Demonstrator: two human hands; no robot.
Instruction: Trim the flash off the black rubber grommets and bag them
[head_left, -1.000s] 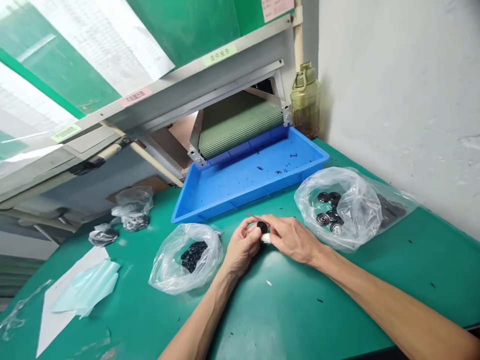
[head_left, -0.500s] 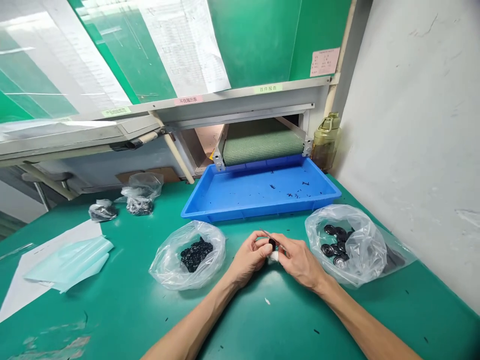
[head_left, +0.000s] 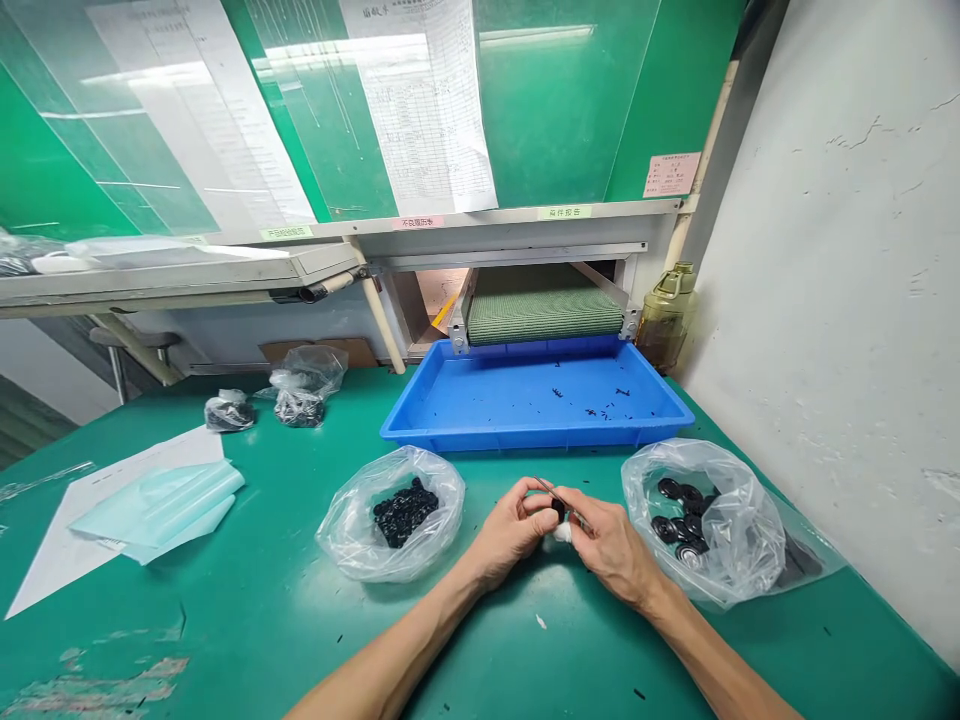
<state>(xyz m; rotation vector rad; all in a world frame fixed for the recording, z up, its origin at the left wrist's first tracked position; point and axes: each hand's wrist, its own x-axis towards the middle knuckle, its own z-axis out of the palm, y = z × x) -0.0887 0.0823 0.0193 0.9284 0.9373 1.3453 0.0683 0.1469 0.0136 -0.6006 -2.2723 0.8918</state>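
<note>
My left hand and my right hand meet over the green table, fingertips together. Between them sits a small black round part, pinched by the left fingers. My right hand grips thin metal tweezers, whose tip points up and left past the part; its thumb wears a white finger cot. Left of my hands lies a clear bag of small black parts. To the right is a clear bag of larger black round pieces.
A blue tray with black scraps sits under a green conveyor belt. A brownish water bottle stands by the white wall. Two small bags, a paper sheet and pale blue film lie at left.
The view has tilted up and levelled, showing more of the green panels. My hands stay together on the small part with the tweezers, hardly moving on the table.
</note>
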